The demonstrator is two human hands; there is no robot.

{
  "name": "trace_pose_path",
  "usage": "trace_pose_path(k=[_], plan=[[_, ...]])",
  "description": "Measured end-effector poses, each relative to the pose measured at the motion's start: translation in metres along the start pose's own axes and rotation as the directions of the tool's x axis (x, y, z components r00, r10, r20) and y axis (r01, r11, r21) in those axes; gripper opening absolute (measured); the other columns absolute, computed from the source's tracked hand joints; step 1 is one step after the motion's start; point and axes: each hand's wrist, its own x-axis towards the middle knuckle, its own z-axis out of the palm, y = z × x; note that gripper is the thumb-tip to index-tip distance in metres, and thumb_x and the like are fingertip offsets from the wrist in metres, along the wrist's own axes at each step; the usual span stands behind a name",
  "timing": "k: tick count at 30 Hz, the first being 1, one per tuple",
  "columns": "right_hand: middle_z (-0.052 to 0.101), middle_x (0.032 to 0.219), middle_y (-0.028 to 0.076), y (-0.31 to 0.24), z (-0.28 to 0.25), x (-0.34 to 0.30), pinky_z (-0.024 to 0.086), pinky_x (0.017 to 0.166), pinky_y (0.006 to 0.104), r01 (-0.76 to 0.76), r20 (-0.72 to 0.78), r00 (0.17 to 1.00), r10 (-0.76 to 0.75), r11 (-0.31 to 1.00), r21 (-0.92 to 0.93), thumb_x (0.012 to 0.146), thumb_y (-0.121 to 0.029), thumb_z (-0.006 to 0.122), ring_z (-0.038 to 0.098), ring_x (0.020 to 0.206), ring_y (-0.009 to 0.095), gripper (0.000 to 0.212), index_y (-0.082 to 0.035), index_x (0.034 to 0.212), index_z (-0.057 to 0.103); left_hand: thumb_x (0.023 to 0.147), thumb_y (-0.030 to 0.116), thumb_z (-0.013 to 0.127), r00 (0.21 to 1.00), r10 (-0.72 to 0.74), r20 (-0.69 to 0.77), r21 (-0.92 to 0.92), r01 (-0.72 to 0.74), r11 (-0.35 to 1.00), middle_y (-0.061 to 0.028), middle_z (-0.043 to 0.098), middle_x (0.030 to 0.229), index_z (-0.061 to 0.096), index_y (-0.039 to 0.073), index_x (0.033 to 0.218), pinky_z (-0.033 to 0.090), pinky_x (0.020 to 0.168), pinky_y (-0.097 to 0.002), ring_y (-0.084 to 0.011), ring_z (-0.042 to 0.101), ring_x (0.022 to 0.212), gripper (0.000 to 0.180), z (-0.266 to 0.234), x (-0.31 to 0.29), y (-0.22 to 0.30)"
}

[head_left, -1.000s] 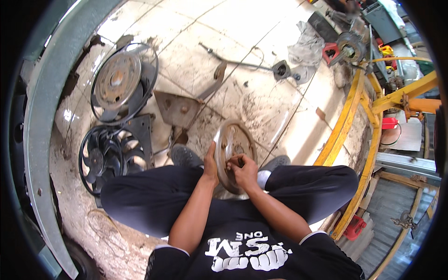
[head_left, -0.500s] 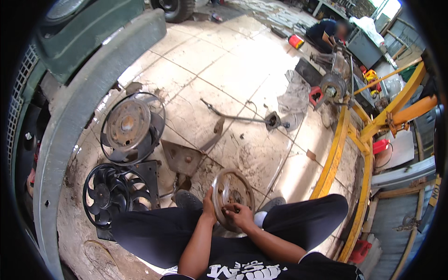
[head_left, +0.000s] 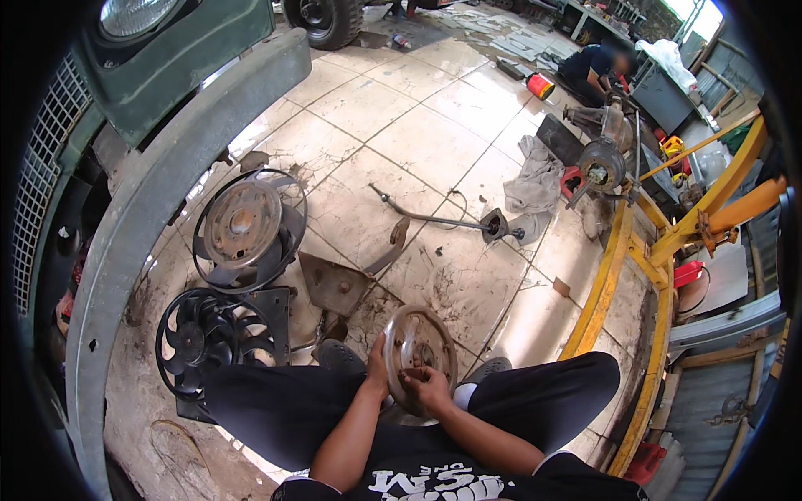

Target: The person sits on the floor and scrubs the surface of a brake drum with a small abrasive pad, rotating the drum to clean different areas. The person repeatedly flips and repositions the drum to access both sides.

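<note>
Between my knees a worn round metal disc [head_left: 427, 334] with a raised rim and holes round its centre stands tilted up. My left hand [head_left: 378, 367] is closed on its left rim, with the fingers partly hidden behind it. My right hand [head_left: 429, 387] lies across the lower middle of the disc, fingers bent together near the hub. Whatever the right fingers hold, if anything, is too small and covered to make out. Just beyond the disc, to the left, a rusty pedal-like bracket [head_left: 334, 282] lies on the tiles.
At left are a black fan [head_left: 190, 343] and another rusty disc [head_left: 242, 224] on a black ringed fan. A grey bumper [head_left: 159, 175] curves alongside. Ahead lies a lever rod [head_left: 434, 219]. A yellow frame [head_left: 603, 288] stands right. Far right, a person [head_left: 587, 68] crouches near an axle part.
The view has tilted slightly, so the floor things sit a little lower and farther right. Both hands stay on the disc in nearly the same pose.
</note>
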Motion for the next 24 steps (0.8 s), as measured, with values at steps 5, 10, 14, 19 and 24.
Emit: trace_pose_path(k=[5, 10, 14, 19, 24], plan=[[0.077, 0.1, 0.008, -0.017, -0.003, 0.021, 0.055, 0.079, 0.0298, 0.017, -0.02, 1.0, -0.015, 0.994, 0.111, 0.088, -0.019, 0.085, 0.071, 0.09, 0.015, 0.033, 0.0, 0.113, 0.074, 0.104, 0.058, 0.042, 0.97, 0.12, -0.21, 0.095, -0.102, 0.99, -0.0158, 0.073, 0.1, 0.064, 0.008, 0.126, 0.06, 0.075, -0.0426, -0.0301, 0.073, 0.081, 0.06, 0.007, 0.01, -0.004], [0.079, 0.101, 0.011, -0.016, -0.01, 0.003, 0.054, 0.082, 0.0334, -0.033, -0.049, 0.999, 0.02, 0.958, -0.285, 0.086, -0.031, 0.086, 0.073, 0.091, 0.018, 0.039, -0.002, 0.11, 0.076, 0.102, 0.059, 0.046, 0.998, -0.024, 0.051, -0.063, 0.027, 0.998, -0.0195, 0.072, 0.108, 0.06, 0.006, 0.131, 0.061, 0.081, -0.0457, -0.0351, 0.073, 0.09, 0.062, -0.017, 0.015, -0.007], [0.077, 0.097, 0.011, -0.02, 0.002, 0.013, 0.053, 0.081, 0.0336, 0.048, -0.086, 0.995, -0.053, 0.997, -0.066, 0.084, -0.031, 0.088, 0.072, 0.089, 0.018, 0.04, -0.001, 0.107, 0.075, 0.1, 0.061, 0.046, 0.993, 0.083, -0.085, 0.118, -0.072, 0.99, -0.0172, 0.073, 0.106, 0.063, 0.008, 0.128, 0.06, 0.08, -0.0442, -0.0331, 0.073, 0.091, 0.063, -0.044, 0.025, -0.018], [0.075, 0.092, 0.007, -0.009, -0.006, 0.001, 0.053, 0.078, 0.0312, -0.08, -0.036, 0.997, 0.075, 0.981, -0.179, 0.087, -0.023, 0.087, 0.067, 0.085, 0.013, 0.03, -0.001, 0.101, 0.073, 0.097, 0.063, 0.043, 0.999, -0.032, 0.021, -0.064, 0.034, 0.997, -0.0185, 0.071, 0.105, 0.06, 0.007, 0.129, 0.059, 0.082, -0.0481, -0.0344, 0.071, 0.09, 0.067, -0.022, 0.007, -0.013], [0.075, 0.096, 0.006, 0.003, -0.001, -0.008, 0.054, 0.077, 0.0286, -0.186, -0.008, 0.982, 0.187, 0.981, 0.063, 0.087, -0.017, 0.086, 0.069, 0.086, 0.014, 0.025, -0.002, 0.101, 0.073, 0.093, 0.066, 0.043, 1.0, 0.021, 0.009, -0.045, -0.02, 0.999, -0.0193, 0.07, 0.106, 0.058, 0.008, 0.131, 0.059, 0.079, -0.0493, -0.0346, 0.071, 0.09, 0.071, -0.019, 0.002, -0.021]])
